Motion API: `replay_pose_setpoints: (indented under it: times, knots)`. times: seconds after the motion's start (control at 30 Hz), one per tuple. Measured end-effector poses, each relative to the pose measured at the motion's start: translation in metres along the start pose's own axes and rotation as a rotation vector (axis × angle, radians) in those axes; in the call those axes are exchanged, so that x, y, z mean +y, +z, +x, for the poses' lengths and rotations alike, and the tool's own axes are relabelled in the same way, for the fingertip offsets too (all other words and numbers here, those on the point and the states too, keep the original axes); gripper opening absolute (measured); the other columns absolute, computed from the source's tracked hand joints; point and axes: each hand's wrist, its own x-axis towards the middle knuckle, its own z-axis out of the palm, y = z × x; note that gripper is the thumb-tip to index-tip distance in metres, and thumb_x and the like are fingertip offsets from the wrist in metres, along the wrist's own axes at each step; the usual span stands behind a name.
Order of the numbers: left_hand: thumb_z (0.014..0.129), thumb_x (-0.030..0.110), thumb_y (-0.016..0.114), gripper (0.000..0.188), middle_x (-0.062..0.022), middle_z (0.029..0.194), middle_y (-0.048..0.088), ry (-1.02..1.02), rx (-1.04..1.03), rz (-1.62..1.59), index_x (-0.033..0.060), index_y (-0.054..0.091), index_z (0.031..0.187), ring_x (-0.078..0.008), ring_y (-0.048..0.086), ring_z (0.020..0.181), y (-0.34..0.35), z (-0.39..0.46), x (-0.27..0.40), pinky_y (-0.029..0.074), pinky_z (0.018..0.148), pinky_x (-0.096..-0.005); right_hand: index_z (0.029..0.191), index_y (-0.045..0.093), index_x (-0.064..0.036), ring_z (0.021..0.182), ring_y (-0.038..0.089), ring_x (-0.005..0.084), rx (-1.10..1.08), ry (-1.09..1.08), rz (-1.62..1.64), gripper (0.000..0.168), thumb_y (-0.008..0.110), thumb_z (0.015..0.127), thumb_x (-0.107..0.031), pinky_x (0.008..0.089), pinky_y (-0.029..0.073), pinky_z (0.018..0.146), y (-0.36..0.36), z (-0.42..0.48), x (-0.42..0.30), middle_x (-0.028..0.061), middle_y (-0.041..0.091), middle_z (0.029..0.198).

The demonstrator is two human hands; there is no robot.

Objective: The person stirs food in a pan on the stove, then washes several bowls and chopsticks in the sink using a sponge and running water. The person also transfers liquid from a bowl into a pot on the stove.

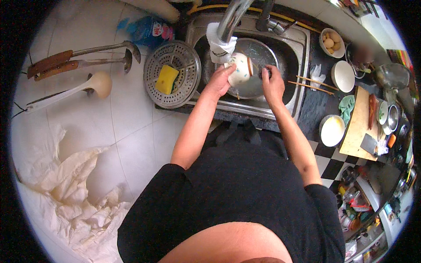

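My left hand grips a white ceramic bowl with small coloured motifs and a brown ring. The bowl is tipped on its side over a round metal basin in the stainless steel sink. My right hand is just right of the bowl, fingers curled around a small dark object, possibly a scouring pad; mostly hidden by the fingers. Close above the bowl hangs the metal faucet, its mouth wrapped in white cloth.
A perforated steamer tray holding a yellow sponge overlaps the sink's left edge. On the right counter lie chopsticks, an egg-filled bowl, a white bowl, another bowl and a cutting board. Ladles hang left.
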Motion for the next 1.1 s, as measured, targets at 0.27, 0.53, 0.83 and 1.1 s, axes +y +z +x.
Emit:
replay_pose_setpoints:
  times: [0.27, 0.53, 0.83, 1.1]
  knots:
    - [0.090, 0.013, 0.053, 0.031, -0.0042, 0.111, 0.059, 0.048, -0.140, 0.563, 0.0020, 0.054, 0.118, -0.0129, 0.054, 0.100, 0.021, -0.021, 0.008, 0.042, 0.090, -0.0292, 0.109, 0.063, -0.010, 0.092, 0.061, 0.0269, -0.194, -0.487, 0.108, 0.032, 0.061, 0.082, -0.027, 0.0375, 0.049, 0.082, 0.017, 0.051, -0.050, 0.0140, 0.061, 0.104]
    - [0.093, 0.016, 0.051, 0.033, -0.0101, 0.119, 0.058, 0.057, -0.100, -0.252, 0.0013, 0.050, 0.122, -0.0236, 0.056, 0.109, 0.051, -0.020, 0.017, 0.043, 0.096, -0.0404, 0.117, 0.057, -0.012, 0.100, 0.059, 0.0195, -0.466, 0.652, 1.297, 0.037, 0.048, 0.092, -0.039, 0.0377, 0.048, 0.082, 0.025, 0.054, 0.010, 0.0049, 0.061, 0.112]
    - [0.098, 0.035, 0.039, 0.039, -0.0099, 0.119, 0.055, 0.066, 0.049, -0.313, 0.0054, 0.047, 0.122, -0.0229, 0.054, 0.110, 0.044, 0.012, -0.002, 0.042, 0.098, -0.0386, 0.126, 0.050, -0.009, 0.128, 0.032, 0.0406, 0.112, -0.738, -0.063, 0.044, 0.056, 0.082, -0.014, 0.0457, 0.030, 0.105, 0.006, -0.017, -0.054, 0.0207, 0.037, 0.135]
    - [0.092, 0.059, 0.030, 0.061, -0.0108, 0.125, 0.052, 0.048, 0.043, -0.356, 0.0090, 0.049, 0.122, -0.0246, 0.050, 0.116, 0.070, -0.004, 0.008, 0.039, 0.100, -0.0433, 0.099, 0.062, -0.009, 0.109, 0.051, 0.0379, 0.163, -0.857, -0.134, 0.024, 0.062, 0.077, -0.016, 0.0439, 0.044, 0.091, 0.016, 0.043, -0.066, 0.0147, 0.057, 0.110]
